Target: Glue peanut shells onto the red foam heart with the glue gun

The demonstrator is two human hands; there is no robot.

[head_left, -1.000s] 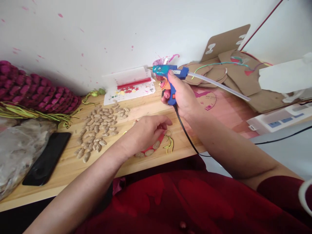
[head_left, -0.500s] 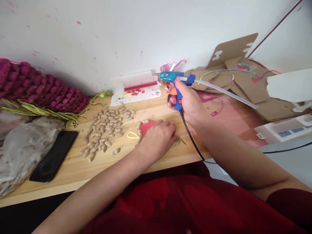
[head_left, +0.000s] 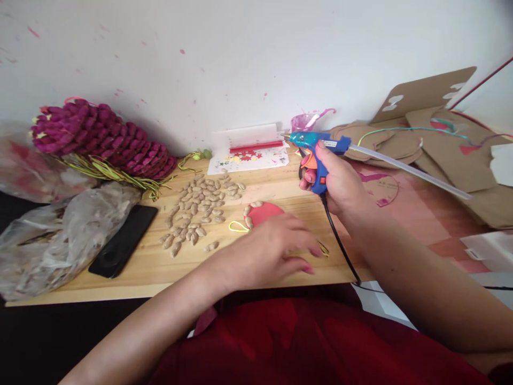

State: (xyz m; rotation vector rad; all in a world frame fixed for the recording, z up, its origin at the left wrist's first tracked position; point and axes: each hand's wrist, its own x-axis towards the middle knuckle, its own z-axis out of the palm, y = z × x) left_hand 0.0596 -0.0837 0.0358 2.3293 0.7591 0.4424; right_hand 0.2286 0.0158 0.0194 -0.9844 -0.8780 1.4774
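Observation:
My right hand grips a blue glue gun by its handle, its nozzle pointing left and a long clear glue stick coming out of its back. Slightly blurred, my left hand hovers over the near side of a red disc, with fingers apart and nothing visible between them. Several peanuts line the disc's left edge, and a yellow loop sticks out there. Many loose peanuts lie left of the disc. Dark green strands rest beyond my left fingertips.
A magenta peanut-covered cone, a plastic bag and a black phone lie at the left. White paper with small stars is at the back, beside a stained cup. Cardboard covers the right. The gun's black cord crosses the front edge.
My left hand has come off the red disc, shifting toward me and opening its fingers. The view has turned left, showing more of the cone and bag. The glue gun stays in my right hand.

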